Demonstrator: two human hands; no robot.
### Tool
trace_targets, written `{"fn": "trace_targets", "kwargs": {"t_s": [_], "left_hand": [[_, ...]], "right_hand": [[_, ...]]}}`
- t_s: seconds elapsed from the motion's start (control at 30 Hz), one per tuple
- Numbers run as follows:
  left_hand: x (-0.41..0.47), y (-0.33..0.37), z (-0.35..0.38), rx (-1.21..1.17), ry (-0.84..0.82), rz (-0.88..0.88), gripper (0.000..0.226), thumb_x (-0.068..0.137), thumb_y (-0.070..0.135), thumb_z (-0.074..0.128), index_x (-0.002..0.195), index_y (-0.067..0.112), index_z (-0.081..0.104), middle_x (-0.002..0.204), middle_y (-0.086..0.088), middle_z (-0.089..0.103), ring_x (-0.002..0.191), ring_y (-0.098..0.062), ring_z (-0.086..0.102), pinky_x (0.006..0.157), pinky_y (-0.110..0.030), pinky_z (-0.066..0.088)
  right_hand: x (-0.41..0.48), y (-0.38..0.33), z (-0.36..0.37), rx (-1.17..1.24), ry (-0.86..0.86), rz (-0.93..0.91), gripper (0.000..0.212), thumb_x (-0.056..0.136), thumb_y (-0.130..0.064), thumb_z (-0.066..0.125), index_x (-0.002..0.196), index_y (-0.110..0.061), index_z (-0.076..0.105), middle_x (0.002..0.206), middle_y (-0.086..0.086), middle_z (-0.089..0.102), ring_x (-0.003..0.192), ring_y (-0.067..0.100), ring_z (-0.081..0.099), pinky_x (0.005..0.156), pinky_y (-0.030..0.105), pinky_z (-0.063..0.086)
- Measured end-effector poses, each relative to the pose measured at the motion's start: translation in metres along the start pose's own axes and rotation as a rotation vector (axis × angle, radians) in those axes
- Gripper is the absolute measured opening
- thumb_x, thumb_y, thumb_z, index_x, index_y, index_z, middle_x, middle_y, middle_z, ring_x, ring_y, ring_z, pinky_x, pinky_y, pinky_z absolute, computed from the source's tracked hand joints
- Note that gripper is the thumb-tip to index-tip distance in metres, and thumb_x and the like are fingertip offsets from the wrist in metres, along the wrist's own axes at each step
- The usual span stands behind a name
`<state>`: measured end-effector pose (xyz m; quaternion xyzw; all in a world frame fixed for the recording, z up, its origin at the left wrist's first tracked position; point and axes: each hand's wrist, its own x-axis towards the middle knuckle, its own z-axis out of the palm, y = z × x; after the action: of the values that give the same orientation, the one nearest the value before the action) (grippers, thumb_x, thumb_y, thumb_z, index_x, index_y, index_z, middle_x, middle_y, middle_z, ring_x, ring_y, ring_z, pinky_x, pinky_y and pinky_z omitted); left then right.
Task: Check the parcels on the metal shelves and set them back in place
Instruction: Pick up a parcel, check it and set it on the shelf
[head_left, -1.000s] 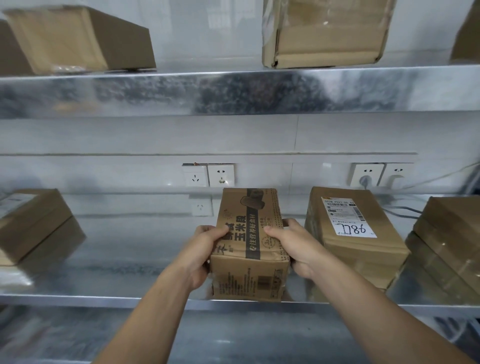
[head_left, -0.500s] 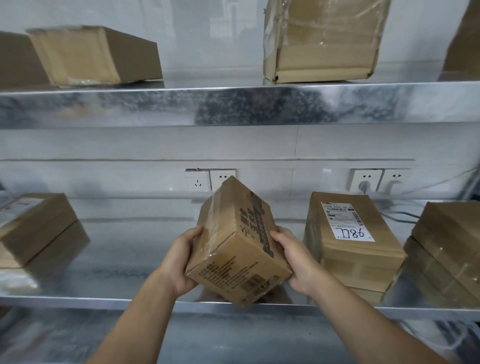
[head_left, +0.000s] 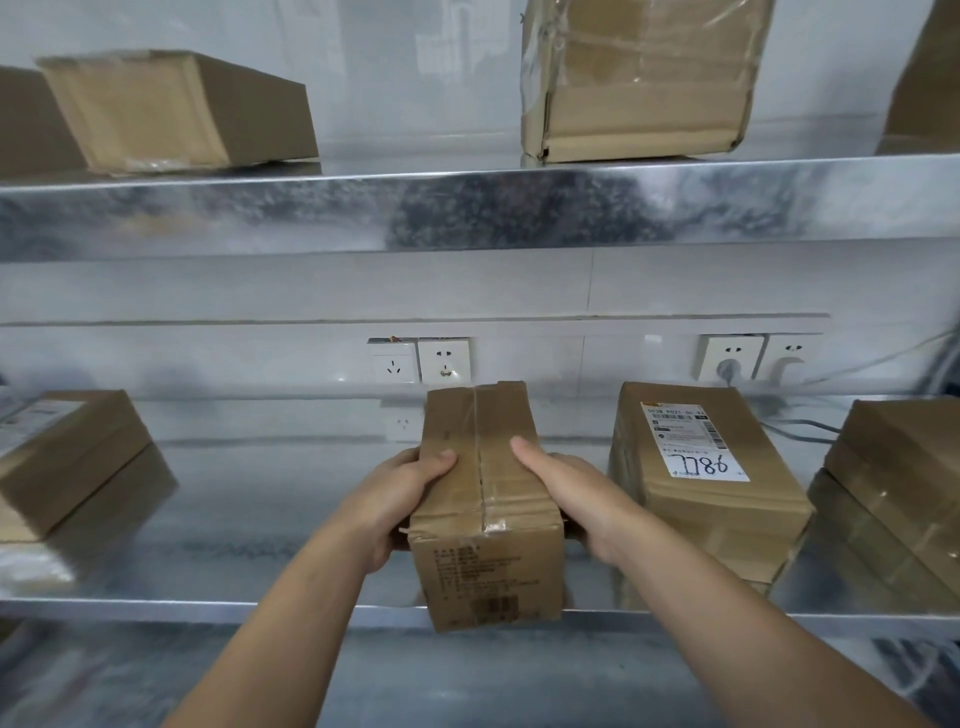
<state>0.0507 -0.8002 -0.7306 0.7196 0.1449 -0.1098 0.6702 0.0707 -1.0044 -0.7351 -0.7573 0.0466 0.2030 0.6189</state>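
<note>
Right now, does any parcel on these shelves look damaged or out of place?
Yes. The taped parcel on the upper shelf has loose, wrinkled wrap and a torn lower-left corner. The held box is crumpled at its near-left top corner.

parcel | turned: printed face up before, taped seam up now | tilt gone, held level
</note>
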Motion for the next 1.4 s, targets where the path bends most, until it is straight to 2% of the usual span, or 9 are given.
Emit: {"fn": "trace_targets", "kwargs": {"t_s": [0.1, 0.37, 0.63, 0.77, 0.93, 1.03, 1.17, 1.23, 1.4], "left_hand": [[0.001, 0.001, 0.003, 0.043, 0.009, 0.003, 0.026, 0.095, 0.044, 0.067, 0.115, 0.028, 0.068, 0.102, -0.003, 0.079, 0.098, -0.031, 0.075, 0.099, -0.057, 0.054], [0.008, -0.001, 0.006, 0.081, 0.037, 0.025, 0.020, 0.097, 0.034, 0.066, 0.113, 0.023, 0.068, 0.100, -0.006, 0.079, 0.097, -0.033, 0.075, 0.097, -0.059, 0.055], [0.002, 0.002, 0.009, 0.079, 0.051, 0.020, 0.019, 0.098, 0.034, 0.066, 0.113, 0.023, 0.068, 0.099, -0.005, 0.079, 0.096, -0.032, 0.075, 0.096, -0.058, 0.055], [-0.007, 0.009, 0.010, 0.041, 0.072, 0.085, 0.025, 0.097, 0.035, 0.068, 0.120, 0.028, 0.065, 0.103, 0.001, 0.079, 0.094, -0.021, 0.075, 0.085, -0.038, 0.059], [-0.014, 0.024, 0.008, -0.017, 0.075, 0.221, 0.030, 0.100, 0.028, 0.060, 0.129, 0.027, 0.054, 0.109, 0.000, 0.073, 0.096, -0.015, 0.068, 0.078, -0.034, 0.049], [-0.017, 0.032, 0.001, -0.117, 0.049, 0.239, 0.035, 0.101, 0.043, 0.055, 0.129, 0.023, 0.055, 0.121, -0.003, 0.071, 0.105, -0.018, 0.068, 0.085, -0.038, 0.050], [-0.020, 0.037, -0.008, -0.268, 0.059, 0.212, 0.047, 0.102, 0.059, 0.042, 0.111, 0.017, 0.063, 0.110, 0.000, 0.074, 0.102, -0.025, 0.068, 0.097, -0.045, 0.049], [-0.023, 0.038, -0.008, -0.297, 0.074, 0.202, 0.052, 0.102, 0.063, 0.039, 0.114, 0.020, 0.065, 0.113, 0.000, 0.073, 0.102, -0.028, 0.070, 0.092, -0.043, 0.052], [-0.026, 0.036, -0.008, -0.277, 0.064, 0.135, 0.072, 0.095, 0.077, 0.034, 0.128, 0.021, 0.064, 0.122, -0.006, 0.072, 0.107, -0.035, 0.072, 0.088, -0.045, 0.054]], "right_hand": [[0.002, -0.001, -0.002, -0.047, 0.007, -0.010, 0.049, 0.091, -0.063, 0.066, 0.115, -0.021, 0.073, 0.108, -0.004, 0.078, 0.110, 0.019, 0.069, 0.111, 0.044, 0.045], [0.005, -0.002, -0.003, -0.085, 0.026, -0.049, 0.028, 0.098, -0.042, 0.066, 0.105, -0.016, 0.074, 0.097, 0.000, 0.080, 0.100, 0.022, 0.073, 0.105, 0.045, 0.053], [0.004, -0.003, -0.003, -0.092, 0.027, -0.049, 0.029, 0.096, -0.043, 0.068, 0.103, -0.016, 0.075, 0.095, -0.002, 0.080, 0.098, 0.020, 0.074, 0.105, 0.044, 0.052], [-0.004, -0.010, -0.007, -0.055, 0.010, -0.075, 0.030, 0.095, -0.048, 0.069, 0.107, -0.021, 0.074, 0.096, -0.006, 0.080, 0.099, 0.018, 0.074, 0.103, 0.042, 0.053], [-0.012, -0.023, -0.014, 0.091, -0.036, -0.155, 0.030, 0.097, -0.035, 0.068, 0.127, -0.033, 0.064, 0.110, -0.008, 0.077, 0.106, 0.015, 0.071, 0.091, 0.034, 0.055], [-0.022, -0.032, -0.017, 0.191, -0.070, -0.147, 0.027, 0.102, -0.038, 0.061, 0.127, -0.031, 0.065, 0.112, -0.006, 0.075, 0.108, 0.015, 0.067, 0.091, 0.033, 0.053], [-0.028, -0.040, -0.024, 0.362, -0.023, -0.127, 0.038, 0.102, -0.056, 0.050, 0.115, -0.026, 0.069, 0.119, 0.013, 0.070, 0.114, 0.028, 0.067, 0.103, 0.046, 0.053], [-0.030, -0.042, -0.026, 0.386, -0.025, -0.112, 0.048, 0.101, -0.063, 0.044, 0.113, -0.023, 0.069, 0.120, 0.019, 0.069, 0.115, 0.032, 0.068, 0.097, 0.044, 0.057], [-0.031, -0.041, -0.022, 0.333, -0.010, -0.062, 0.066, 0.095, -0.071, 0.044, 0.123, -0.014, 0.065, 0.101, 0.015, 0.073, 0.093, 0.029, 0.073, 0.080, 0.040, 0.060]]}}
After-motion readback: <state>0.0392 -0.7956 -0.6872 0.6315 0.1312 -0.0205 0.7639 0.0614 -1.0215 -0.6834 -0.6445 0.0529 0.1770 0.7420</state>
